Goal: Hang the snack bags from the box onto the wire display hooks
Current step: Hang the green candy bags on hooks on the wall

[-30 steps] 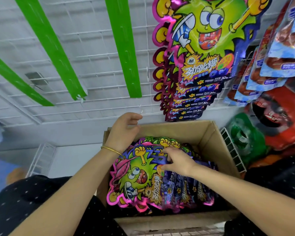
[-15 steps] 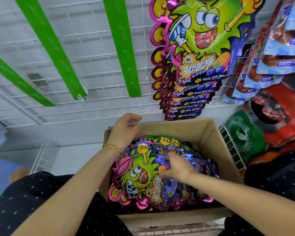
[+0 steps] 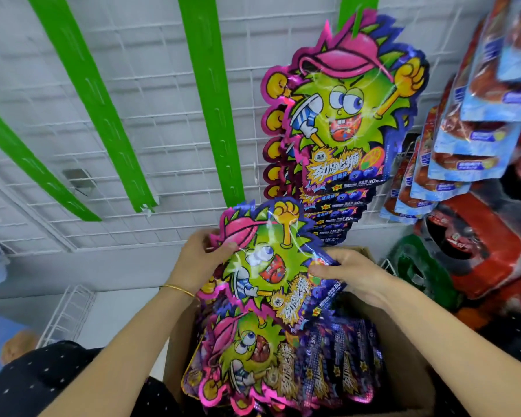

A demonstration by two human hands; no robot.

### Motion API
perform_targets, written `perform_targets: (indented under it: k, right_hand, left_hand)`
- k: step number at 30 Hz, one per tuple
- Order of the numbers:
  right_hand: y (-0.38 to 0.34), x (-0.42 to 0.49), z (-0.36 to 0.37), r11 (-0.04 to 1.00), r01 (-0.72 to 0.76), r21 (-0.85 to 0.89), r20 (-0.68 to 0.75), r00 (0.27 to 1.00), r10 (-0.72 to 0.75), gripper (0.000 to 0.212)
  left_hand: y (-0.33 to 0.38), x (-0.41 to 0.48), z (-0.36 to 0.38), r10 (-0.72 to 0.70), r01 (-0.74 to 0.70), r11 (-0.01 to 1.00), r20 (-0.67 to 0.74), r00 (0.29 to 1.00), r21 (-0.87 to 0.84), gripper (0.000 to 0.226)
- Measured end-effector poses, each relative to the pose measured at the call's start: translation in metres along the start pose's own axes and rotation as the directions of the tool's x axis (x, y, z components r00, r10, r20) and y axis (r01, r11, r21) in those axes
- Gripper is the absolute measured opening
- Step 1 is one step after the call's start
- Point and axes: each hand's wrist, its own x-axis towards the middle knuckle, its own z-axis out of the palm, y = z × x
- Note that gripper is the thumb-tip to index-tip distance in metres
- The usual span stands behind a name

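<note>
Snack bag (image 3: 265, 266) held clear of the box (image 3: 409, 371) by both hands, in front of the wire grid (image 3: 148, 115). Left hand (image 3: 193, 260) pinches the upper left edge at the pink cap, thumb on the printed face, the other fingers hidden behind. Right hand (image 3: 355, 272) pinches the lower right edge, fingers (image 3: 322, 270) curled onto the face. Long axis of the bag runs tilted: cap end up and to the left, label end down and to the right. Hanging bags (image 3: 343, 115) lie above and to the right, the lowest just beside the held bag's top. Their hook is hidden, and the held bag's hole cannot be made out. Judgement: the cap end must swing upright and travel up and rightward, and the left hand, nearer that end, is placed to steer it. Spare bags (image 3: 253, 356) lie in the box below.
</note>
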Motion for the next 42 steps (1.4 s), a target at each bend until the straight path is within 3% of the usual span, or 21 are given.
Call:
perform_targets:
  k: [2,4,7,9,11,13,16,18,21,23,26,29,32,35,38,42]
  right_hand:
    - [-0.005,-0.007,-0.002,0.998,0.043,-0.037,-0.011,0.999,-0.043,0.005]
    - [-0.016,-0.016,-0.008,0.961,0.134,-0.240,-0.116,0.979,-0.166,0.012]
    - [-0.047,-0.037,-0.020,0.826,0.294,-0.482,-0.325,0.815,-0.480,0.047]
    - [-0.078,-0.051,-0.020,0.682,0.413,-0.603,-0.236,0.725,-0.648,0.053]
    - [-0.104,-0.056,-0.015,0.589,0.450,-0.671,-0.101,0.731,-0.674,0.053]
    - [-0.124,-0.054,-0.015,0.553,0.459,-0.695,-0.057,0.732,-0.679,0.042]
    - [-0.147,-0.057,-0.031,0.524,0.513,-0.680,-0.085,0.655,-0.751,0.012]
    - [-0.164,-0.062,-0.047,0.524,0.538,-0.660,-0.105,0.625,-0.774,0.015]
    - [-0.197,-0.072,-0.068,0.495,0.579,-0.648,-0.118,0.566,-0.816,0.012]
    - [-0.221,-0.076,-0.077,0.479,0.598,-0.643,-0.136,0.526,-0.839,0.005]
    - [-0.253,-0.076,-0.087,0.435,0.566,-0.700,-0.179,0.451,-0.875,0.014]
    - [-0.279,-0.072,-0.092,0.406,0.490,-0.771,-0.231,0.378,-0.896,0.013]
    - [-0.295,-0.065,-0.092,0.394,0.389,-0.833,-0.276,0.327,-0.904,0.015]
    - [-0.303,-0.060,-0.086,0.372,0.283,-0.884,-0.300,0.267,-0.916,0.019]
    - [-0.308,-0.060,-0.082,0.362,0.202,-0.910,-0.314,0.236,-0.920,0.024]
    - [-0.308,-0.057,-0.081,0.349,0.178,-0.920,-0.299,0.258,-0.919,0.028]
  left_hand:
    - [0.009,-0.003,-0.002,0.071,-0.071,0.997,0.019,0.997,0.006,0.006]
    - [0.021,-0.005,-0.004,0.136,-0.137,0.990,0.038,0.990,0.015,0.010]
    - [0.048,-0.013,-0.005,0.261,-0.284,0.953,0.183,0.948,0.109,0.016]
    - [0.073,-0.014,-0.003,0.344,-0.411,0.880,0.276,0.898,0.239,0.023]
    - [0.101,-0.013,0.001,0.408,-0.497,0.824,0.321,0.854,0.274,0.027]
    - [0.129,-0.009,0.008,0.449,-0.545,0.795,0.346,0.824,0.265,0.018]
    - [0.166,0.000,0.012,0.475,-0.588,0.767,0.389,0.789,0.257,0.005]
    - [0.200,0.006,0.011,0.511,-0.583,0.798,0.340,0.789,0.153,0.014]
    - [0.261,0.021,0.012,0.593,-0.596,0.803,0.072,0.802,0.024,0.038]
    - [0.299,0.034,0.014,0.619,-0.622,0.783,-0.064,0.783,-0.031,0.040]
    - [0.339,0.053,0.019,0.614,-0.624,0.777,-0.118,0.780,-0.080,0.031]
    - [0.356,0.060,0.020,0.628,-0.632,0.775,-0.092,0.772,-0.011,0.014]
    - [0.360,0.061,0.018,0.653,-0.643,0.754,-0.047,0.756,0.137,0.029]
    - [0.361,0.060,0.017,0.626,-0.620,0.773,-0.005,0.779,0.133,0.030]
    - [0.364,0.061,0.018,0.599,-0.591,0.789,0.006,0.801,0.170,0.036]
    - [0.365,0.061,0.017,0.568,-0.559,0.816,-0.025,0.822,0.145,0.037]
